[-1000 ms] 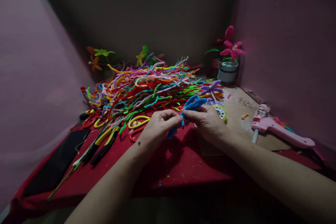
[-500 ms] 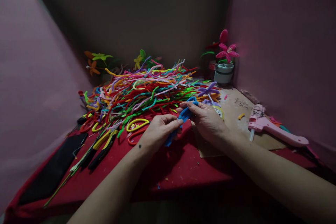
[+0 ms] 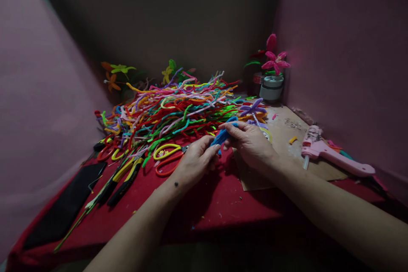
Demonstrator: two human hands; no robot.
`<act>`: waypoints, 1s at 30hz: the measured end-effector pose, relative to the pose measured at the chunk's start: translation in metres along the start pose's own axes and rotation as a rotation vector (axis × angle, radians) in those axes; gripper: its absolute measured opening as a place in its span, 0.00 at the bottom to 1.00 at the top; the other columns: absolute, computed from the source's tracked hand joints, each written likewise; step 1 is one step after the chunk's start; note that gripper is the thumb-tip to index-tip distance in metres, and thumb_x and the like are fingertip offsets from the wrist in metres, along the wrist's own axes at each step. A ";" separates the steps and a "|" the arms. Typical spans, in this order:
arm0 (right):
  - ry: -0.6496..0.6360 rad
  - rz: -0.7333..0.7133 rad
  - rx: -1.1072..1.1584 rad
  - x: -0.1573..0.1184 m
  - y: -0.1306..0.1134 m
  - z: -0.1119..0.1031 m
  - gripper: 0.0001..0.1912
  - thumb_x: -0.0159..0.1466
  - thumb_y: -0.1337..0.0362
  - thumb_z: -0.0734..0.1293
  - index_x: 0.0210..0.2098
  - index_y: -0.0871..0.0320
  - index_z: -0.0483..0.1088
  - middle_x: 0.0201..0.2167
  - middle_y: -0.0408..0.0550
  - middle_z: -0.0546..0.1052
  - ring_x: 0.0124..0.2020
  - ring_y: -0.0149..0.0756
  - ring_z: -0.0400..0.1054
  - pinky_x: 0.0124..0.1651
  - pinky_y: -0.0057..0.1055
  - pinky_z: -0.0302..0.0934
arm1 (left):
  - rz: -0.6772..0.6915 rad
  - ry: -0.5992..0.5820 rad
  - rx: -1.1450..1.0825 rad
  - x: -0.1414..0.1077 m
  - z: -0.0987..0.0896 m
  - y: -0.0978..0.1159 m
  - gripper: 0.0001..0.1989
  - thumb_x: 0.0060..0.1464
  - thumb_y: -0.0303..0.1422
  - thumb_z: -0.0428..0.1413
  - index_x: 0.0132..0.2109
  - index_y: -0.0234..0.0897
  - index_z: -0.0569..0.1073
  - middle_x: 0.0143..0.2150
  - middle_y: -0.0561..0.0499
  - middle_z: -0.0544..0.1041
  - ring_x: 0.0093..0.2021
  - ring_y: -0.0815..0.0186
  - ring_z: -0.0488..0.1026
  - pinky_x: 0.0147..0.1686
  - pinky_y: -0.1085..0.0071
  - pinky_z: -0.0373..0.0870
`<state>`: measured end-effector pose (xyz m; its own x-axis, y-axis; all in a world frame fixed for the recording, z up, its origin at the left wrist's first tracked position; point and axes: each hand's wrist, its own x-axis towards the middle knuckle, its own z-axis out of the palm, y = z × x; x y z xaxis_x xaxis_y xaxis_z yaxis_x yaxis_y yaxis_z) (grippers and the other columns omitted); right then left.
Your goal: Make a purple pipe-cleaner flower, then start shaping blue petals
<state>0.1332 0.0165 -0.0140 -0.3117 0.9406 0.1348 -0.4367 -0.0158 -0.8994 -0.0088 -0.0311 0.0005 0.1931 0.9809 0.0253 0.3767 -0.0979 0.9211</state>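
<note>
Between my hands is a small bundle of blue pipe cleaners (image 3: 220,137), held above the red cloth. My left hand (image 3: 198,154) pinches its lower end with thumb and fingers. My right hand (image 3: 253,142) grips the upper end, its thumb and forefinger closed on the blue fuzz. Fingers cover part of the bundle, so its full shape is hidden. Just left of my left hand lie scissors (image 3: 168,165) with one yellow and one red handle loop. Beyond my hands spreads a big heap of coloured pipe cleaners (image 3: 178,110).
A pink glue gun (image 3: 334,157) rests on a board (image 3: 287,136) at the right. Black-and-yellow pliers (image 3: 126,182) and a flat black object (image 3: 65,206) lie left. A purple pipe-cleaner flower (image 3: 253,107) sits behind my right hand; a pink flower (image 3: 276,63) stands in a grey pot (image 3: 271,88).
My left hand has slid up and right along the blue bundle and is nearer my right hand. The bundle's lower end no longer shows below it. More of the scissors is visible.
</note>
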 end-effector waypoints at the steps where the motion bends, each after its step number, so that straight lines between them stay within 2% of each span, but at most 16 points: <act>1: -0.009 0.004 0.010 0.000 0.001 -0.001 0.10 0.55 0.61 0.67 0.31 0.61 0.71 0.24 0.42 0.72 0.18 0.24 0.64 0.23 0.25 0.61 | 0.038 0.034 0.043 0.000 0.000 -0.002 0.12 0.56 0.37 0.45 0.40 0.35 0.67 0.23 0.56 0.68 0.19 0.74 0.63 0.19 0.78 0.59; 4: -0.034 0.007 0.029 0.000 0.002 -0.001 0.09 0.54 0.61 0.67 0.30 0.62 0.71 0.24 0.43 0.72 0.19 0.25 0.64 0.23 0.25 0.61 | 0.182 0.147 0.282 0.000 0.002 -0.007 0.14 0.58 0.36 0.43 0.48 0.37 0.66 0.29 0.53 0.72 0.26 0.72 0.68 0.27 0.76 0.63; 8: -0.027 0.005 0.034 0.001 0.001 0.000 0.08 0.53 0.62 0.68 0.27 0.62 0.69 0.22 0.41 0.70 0.18 0.25 0.64 0.22 0.25 0.61 | 0.326 0.143 0.547 0.000 0.003 -0.011 0.14 0.58 0.33 0.42 0.47 0.37 0.68 0.33 0.50 0.73 0.31 0.70 0.69 0.32 0.74 0.62; 13: -0.055 -0.005 -0.005 0.000 0.004 0.001 0.08 0.53 0.63 0.68 0.26 0.62 0.69 0.21 0.42 0.70 0.20 0.25 0.64 0.24 0.25 0.61 | 0.266 0.106 0.527 0.001 0.002 -0.008 0.13 0.58 0.34 0.42 0.36 0.36 0.70 0.26 0.53 0.70 0.25 0.72 0.65 0.27 0.76 0.59; 17: -0.090 -0.002 -0.036 0.000 0.008 0.001 0.07 0.53 0.64 0.68 0.26 0.62 0.69 0.20 0.42 0.71 0.20 0.26 0.64 0.26 0.26 0.61 | 0.215 0.115 0.467 0.001 0.002 -0.006 0.12 0.57 0.34 0.44 0.29 0.35 0.67 0.23 0.55 0.66 0.22 0.73 0.62 0.24 0.76 0.57; 22: -0.073 0.038 0.075 0.002 0.008 0.002 0.08 0.54 0.62 0.68 0.26 0.61 0.69 0.19 0.41 0.70 0.19 0.25 0.64 0.25 0.26 0.60 | 0.046 0.045 0.187 0.001 0.002 -0.007 0.13 0.57 0.38 0.42 0.31 0.36 0.66 0.21 0.57 0.65 0.16 0.75 0.60 0.18 0.77 0.55; 25: -0.046 0.010 0.064 0.002 0.005 0.003 0.09 0.53 0.61 0.68 0.27 0.61 0.69 0.19 0.41 0.70 0.19 0.26 0.64 0.24 0.26 0.59 | 0.090 0.083 0.263 0.002 0.002 -0.008 0.12 0.56 0.37 0.43 0.30 0.36 0.66 0.20 0.57 0.64 0.17 0.75 0.58 0.19 0.78 0.54; 30: 0.090 -0.112 -0.260 -0.002 -0.004 0.004 0.10 0.53 0.60 0.67 0.27 0.61 0.72 0.15 0.38 0.65 0.15 0.23 0.56 0.18 0.23 0.49 | 0.163 0.186 0.547 0.003 0.003 -0.012 0.10 0.55 0.32 0.44 0.27 0.36 0.63 0.20 0.56 0.61 0.20 0.73 0.56 0.22 0.76 0.51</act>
<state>0.1320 0.0131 -0.0084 -0.1923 0.9580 0.2126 -0.2297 0.1667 -0.9589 -0.0104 -0.0273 -0.0116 0.1448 0.9539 0.2627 0.7768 -0.2741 0.5670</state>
